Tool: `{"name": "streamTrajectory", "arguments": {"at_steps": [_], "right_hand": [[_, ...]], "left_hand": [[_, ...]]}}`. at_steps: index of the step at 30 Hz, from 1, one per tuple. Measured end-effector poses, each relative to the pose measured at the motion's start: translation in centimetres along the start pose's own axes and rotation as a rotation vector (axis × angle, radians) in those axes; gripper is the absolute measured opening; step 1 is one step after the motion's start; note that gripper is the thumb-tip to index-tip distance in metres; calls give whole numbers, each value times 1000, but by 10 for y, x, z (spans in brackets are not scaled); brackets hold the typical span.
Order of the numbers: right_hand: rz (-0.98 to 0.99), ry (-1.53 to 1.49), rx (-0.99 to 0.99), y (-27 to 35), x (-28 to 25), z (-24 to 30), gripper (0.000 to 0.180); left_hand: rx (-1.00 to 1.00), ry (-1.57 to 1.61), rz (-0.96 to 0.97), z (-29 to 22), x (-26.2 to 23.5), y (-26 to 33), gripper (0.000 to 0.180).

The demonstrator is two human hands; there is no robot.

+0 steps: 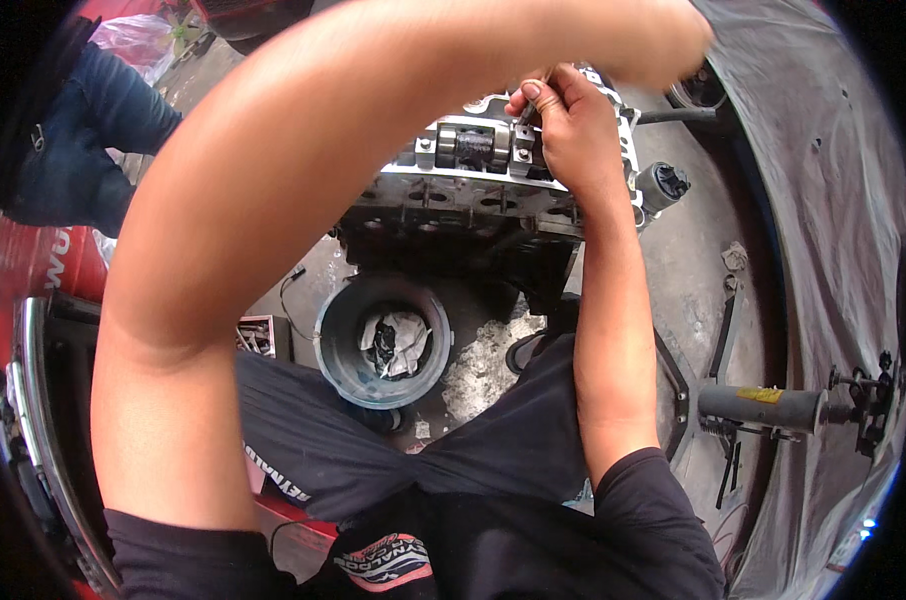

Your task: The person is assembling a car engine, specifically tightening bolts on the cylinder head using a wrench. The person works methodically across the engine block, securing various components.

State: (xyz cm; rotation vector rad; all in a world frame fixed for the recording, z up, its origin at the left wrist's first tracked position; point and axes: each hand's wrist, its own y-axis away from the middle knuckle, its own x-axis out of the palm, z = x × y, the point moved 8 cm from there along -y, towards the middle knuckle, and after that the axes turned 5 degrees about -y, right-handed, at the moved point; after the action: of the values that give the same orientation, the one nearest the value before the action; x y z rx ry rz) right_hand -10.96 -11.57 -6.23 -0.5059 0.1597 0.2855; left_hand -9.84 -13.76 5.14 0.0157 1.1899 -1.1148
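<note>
So the engine (453,205) sits upper centre of the frame, just past the knees, top side facing up, which I'd guess is so both arms can reach the shiny parts without much leaning. The right hand (583,130) is over its right half, thumb and fingertips pinching a thin metal bit (528,110) right by one of the caps (522,152); that grip looks like the fine-control kind, though the fingers hide too much to say what the piece is. The left arm swings right across the top of the frame, and the left hand (678,45) ends up top right, past the right one. It's blurred and cut off, so I can't tell if it's spread or closed, or holding anything. A bucket (325,350) with a crumpled rag (408,345) inside stands on the floor between the legs, probably there to keep it handy. Left of that there's a box (260,337) of small bits. No tabletop here that I can see, just stained grey concrete floor (663,240) with a dark cylinder (758,408) at lower right. Grey sheeting (813,200) drapes down the whole right side, and someone else's jeans (138,110) show upper left.
</note>
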Motion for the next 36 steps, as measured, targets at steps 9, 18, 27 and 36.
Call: {"name": "streamTrajectory", "arguments": {"at_steps": [9, 18, 27, 36], "right_hand": [[-15, 388, -414, 5, 17, 15, 18], [-94, 400, -508, 8, 12, 44, 35], [8, 26, -50, 36, 8, 53, 17], [-120, -61, -39, 42, 3, 41, 18]], "left_hand": [[-214, 536, 31, -17, -100, 86, 28], [-141, 69, -264, -17, -97, 88, 40], [-440, 779, -607, -20, -105, 161, 28], [-629, 1091, -780, -23, -79, 158, 29]]}}
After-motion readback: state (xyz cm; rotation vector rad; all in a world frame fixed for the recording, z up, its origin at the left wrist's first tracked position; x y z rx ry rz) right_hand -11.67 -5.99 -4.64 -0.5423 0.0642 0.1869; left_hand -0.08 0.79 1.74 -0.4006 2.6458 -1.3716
